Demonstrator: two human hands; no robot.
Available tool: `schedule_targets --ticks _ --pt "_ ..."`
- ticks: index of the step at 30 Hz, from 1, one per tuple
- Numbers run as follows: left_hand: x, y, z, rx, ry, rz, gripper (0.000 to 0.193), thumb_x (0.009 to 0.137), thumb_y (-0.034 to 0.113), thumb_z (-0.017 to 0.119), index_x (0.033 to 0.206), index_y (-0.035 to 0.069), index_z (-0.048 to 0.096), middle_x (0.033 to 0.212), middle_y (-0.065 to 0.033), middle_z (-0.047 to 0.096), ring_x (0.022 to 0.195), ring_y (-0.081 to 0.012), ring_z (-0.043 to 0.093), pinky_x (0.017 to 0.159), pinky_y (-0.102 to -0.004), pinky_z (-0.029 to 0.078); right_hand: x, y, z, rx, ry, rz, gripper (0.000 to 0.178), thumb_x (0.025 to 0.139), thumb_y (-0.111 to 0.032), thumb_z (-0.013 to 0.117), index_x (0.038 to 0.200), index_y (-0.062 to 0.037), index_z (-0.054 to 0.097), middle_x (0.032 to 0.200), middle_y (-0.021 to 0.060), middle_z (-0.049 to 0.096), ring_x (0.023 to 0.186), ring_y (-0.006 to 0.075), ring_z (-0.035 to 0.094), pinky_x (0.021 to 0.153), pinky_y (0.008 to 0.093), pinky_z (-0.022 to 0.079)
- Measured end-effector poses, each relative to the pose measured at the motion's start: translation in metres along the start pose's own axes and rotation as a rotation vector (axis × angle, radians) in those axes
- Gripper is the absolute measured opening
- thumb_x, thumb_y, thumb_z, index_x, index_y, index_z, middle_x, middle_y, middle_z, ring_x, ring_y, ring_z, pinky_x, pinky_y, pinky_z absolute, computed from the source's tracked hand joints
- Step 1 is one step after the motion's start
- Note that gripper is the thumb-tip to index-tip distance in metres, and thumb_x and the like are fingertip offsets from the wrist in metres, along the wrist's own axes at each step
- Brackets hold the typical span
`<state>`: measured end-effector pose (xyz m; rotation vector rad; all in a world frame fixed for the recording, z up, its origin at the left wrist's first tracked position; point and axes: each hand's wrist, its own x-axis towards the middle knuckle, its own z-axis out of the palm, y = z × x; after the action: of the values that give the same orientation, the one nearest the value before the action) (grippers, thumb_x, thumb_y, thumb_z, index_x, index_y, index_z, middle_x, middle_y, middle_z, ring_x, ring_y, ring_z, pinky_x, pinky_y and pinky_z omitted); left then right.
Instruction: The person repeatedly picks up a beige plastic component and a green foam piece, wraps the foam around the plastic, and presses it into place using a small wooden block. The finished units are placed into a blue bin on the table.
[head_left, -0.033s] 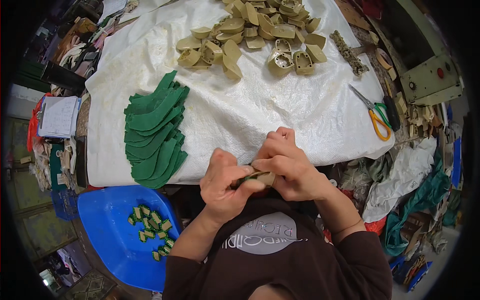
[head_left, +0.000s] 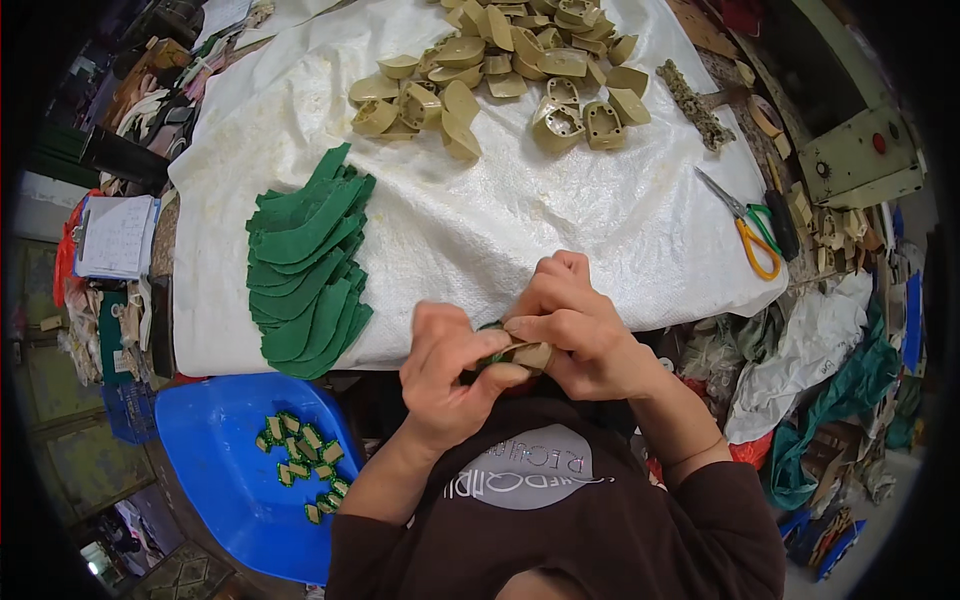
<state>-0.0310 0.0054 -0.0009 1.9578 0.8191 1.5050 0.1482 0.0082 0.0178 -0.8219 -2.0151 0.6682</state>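
Both hands unmoved, same beige piece

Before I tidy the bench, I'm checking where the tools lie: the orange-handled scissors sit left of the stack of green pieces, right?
Not quite. In the head view the orange-handled scissors lie at the right side of the white cloth, far right of the stack of green pieces, not left of it.

Dark brown long-sleeved top, lower centre of frame; pale grey oval chest print; sleeves pushed up; both hands bare.
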Motion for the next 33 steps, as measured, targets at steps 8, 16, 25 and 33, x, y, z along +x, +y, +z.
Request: schedule_targets --ticks 8,16,25,33 --pt "-0.004 -0.019 -0.033 0.251 0.185 0.037 0.026 0.069 0.001 0.077 0.086 0.01 0.059 0.08 -0.0035 0.048 0.079 -0.023 0.045 0.068 -0.0335 0.041 0.009 -0.022 -0.007 -0.063 0.121 0.038 0.03 0.068 -0.01 0.07 0.096 -0.0071 0.061 0.108 0.0073 0.06 0.093 0.024 0.052 0.086 0.041 0.035" --pt "0.008 0.005 -0.009 -0.148 0.168 0.031 0.034 0.066 -0.008 0.073 0.092 0.01 0.059 0.095 -0.011 0.055 0.089 -0.0323 0.057 0.079 -0.0383 0.048 -0.02 -0.006 0.033 0.864 0.488 0.611 0.036 0.093 -0.027 0.057 0.115 -0.0013 0.045 0.108 0.0158 0.059 0.102 0.0232 0.059 0.091 0.0379 0.047" --pt "0.003 0.0 -0.003 0.23 -0.059 0.2 0.033 0.064 -0.011 0.063 0.094 0.001 0.057 0.09 -0.0135 0.058 0.075 -0.0284 0.061 0.056 -0.0347 0.042 -0.022 -0.025 0.035 1.027 0.535 0.661 0.026 0.098 -0.016 0.042 0.115 0.0006 0.053 0.107 0.0103 0.063 0.077 0.008 0.056 0.065 0.0232 0.047" --pt "0.014 0.014 0.002 0.458 -0.124 0.221 0.019 0.07 -0.003 0.061 0.088 -0.001 0.056 0.085 -0.0127 0.054 0.068 -0.0267 0.057 0.055 -0.0353 0.041 -0.019 -0.027 0.032 0.656 0.382 0.581 0.031 0.095 -0.015 0.042 0.116 0.0012 0.057 0.096 0.0097 0.066 0.07 0.0132 0.059 0.063 0.027 0.046"
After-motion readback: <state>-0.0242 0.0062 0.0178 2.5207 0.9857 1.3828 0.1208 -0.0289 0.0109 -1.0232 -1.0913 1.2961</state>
